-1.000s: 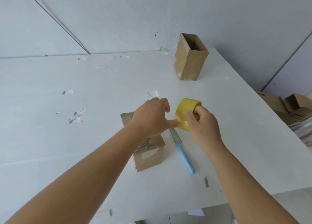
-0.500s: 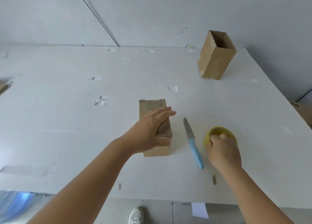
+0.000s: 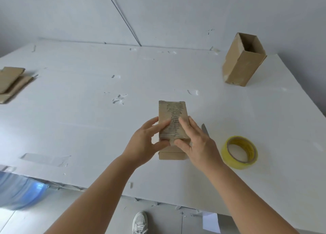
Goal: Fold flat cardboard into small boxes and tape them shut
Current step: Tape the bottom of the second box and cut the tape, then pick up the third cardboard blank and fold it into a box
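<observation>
Small closed box (image 3: 172,117) sits mid-tabletop (image 3: 88,128), long axis running 12 to 6, printed face up. Both hands on it. Left hand (image 3: 147,143) grips the box's 9 o'clock side near the 6 o'clock end: fingers laid over the top face, thumb curled against the near end. Right hand (image 3: 195,142) grips the 3 o'clock side: fingers over the top, thumb bent on the near top edge. Whether the box is lifted or resting on the tabletop, cannot tell. Tape roll (image 3: 239,152), yellow, lies flat on the tabletop at 3 o'clock of the box, just past the right hand, not touching it. Knife (image 3: 204,129): only the blade tip shows between the right hand and the tape roll; rest hidden by the hand. Open box (image 3: 244,62), upright and open at the top, stands at 1 o'clock, well apart. Flat cardboard (image 3: 11,82) is stacked at the tabletop's far 9 o'clock edge. A white shoe (image 3: 140,222) shows on the floor below the near edge.
</observation>
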`<state>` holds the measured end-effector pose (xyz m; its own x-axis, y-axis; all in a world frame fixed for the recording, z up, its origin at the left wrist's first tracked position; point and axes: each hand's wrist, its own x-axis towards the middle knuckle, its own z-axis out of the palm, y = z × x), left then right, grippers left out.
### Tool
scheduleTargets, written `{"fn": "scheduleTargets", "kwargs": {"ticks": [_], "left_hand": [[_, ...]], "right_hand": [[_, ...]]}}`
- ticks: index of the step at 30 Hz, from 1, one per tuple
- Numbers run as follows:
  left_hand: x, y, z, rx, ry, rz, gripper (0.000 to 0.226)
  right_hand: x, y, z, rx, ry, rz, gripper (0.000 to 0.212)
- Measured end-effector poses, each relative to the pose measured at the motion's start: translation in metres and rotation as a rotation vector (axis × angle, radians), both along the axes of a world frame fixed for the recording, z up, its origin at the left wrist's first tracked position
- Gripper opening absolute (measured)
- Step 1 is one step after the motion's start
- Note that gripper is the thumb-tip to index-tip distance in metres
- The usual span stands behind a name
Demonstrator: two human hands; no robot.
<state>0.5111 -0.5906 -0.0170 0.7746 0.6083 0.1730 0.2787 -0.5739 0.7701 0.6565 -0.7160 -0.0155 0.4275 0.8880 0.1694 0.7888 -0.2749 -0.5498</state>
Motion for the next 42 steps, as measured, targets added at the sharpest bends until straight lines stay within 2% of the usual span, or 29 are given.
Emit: {"fn": "scheduleTargets", "kwargs": {"ticks": [4,7,9,11,12,14,16,19,21,23,25,27,30,32,42], "left_hand": [[-0.004,0.007,-0.002,0.010,0.050,-0.052,0.074],[-0.008,0.013,0.010,-0.212,0.060,-0.068,0.087],[0.000,0.018,0.022,-0.319,0.078,-0.008,0.092],[0.016,0.025,0.032,-0.322,0.150,0.089,0.075],[0.024,0.029,0.037,-0.313,0.196,0.115,0.062],[0.035,0.032,0.045,-0.295,0.218,0.110,0.036],[0.040,0.036,0.052,-0.300,0.123,0.105,0.030],[0.041,0.040,0.065,-0.330,-0.110,0.138,0.040],[0.045,0.042,0.069,-0.472,-0.231,0.164,0.029],[0.051,0.042,0.070,-0.556,-0.288,0.190,0.026],[0.060,0.045,0.069,-0.559,-0.312,0.231,0.027],[0.065,0.050,0.066,-0.549,-0.294,0.249,0.027],[0.069,0.060,0.060,-0.535,-0.230,0.212,0.043],[0.071,0.068,0.057,-0.509,-0.218,0.178,0.044],[0.122,0.097,0.060,-0.228,-0.079,0.162,0.039]], "right_hand": [[0.005,-0.005,0.004,-0.055,0.107,0.021,0.080],[0.007,-0.010,0.009,-0.126,0.298,0.034,0.087],[0.009,-0.004,0.016,-0.098,0.431,-0.004,0.085],[0.015,0.012,0.023,-0.047,0.498,-0.071,0.070],[0.018,0.020,0.028,-0.041,0.485,-0.090,0.053],[0.021,0.036,0.038,-0.034,0.450,-0.139,0.031],[0.026,0.047,0.043,0.048,0.495,-0.209,0.025],[0.031,0.056,0.051,0.252,0.686,-0.344,0.043],[0.032,0.061,0.057,0.350,0.750,-0.403,0.051],[0.029,0.067,0.062,0.414,0.752,-0.444,0.044],[0.025,0.074,0.062,0.436,0.687,-0.493,0.038],[0.021,0.081,0.059,0.440,0.624,-0.528,0.038],[0.019,0.091,0.055,0.472,0.570,-0.573,0.031],[0.021,0.097,0.050,0.469,0.543,-0.596,0.027],[0.059,0.116,0.036,0.409,0.440,-0.689,0.042]]}}
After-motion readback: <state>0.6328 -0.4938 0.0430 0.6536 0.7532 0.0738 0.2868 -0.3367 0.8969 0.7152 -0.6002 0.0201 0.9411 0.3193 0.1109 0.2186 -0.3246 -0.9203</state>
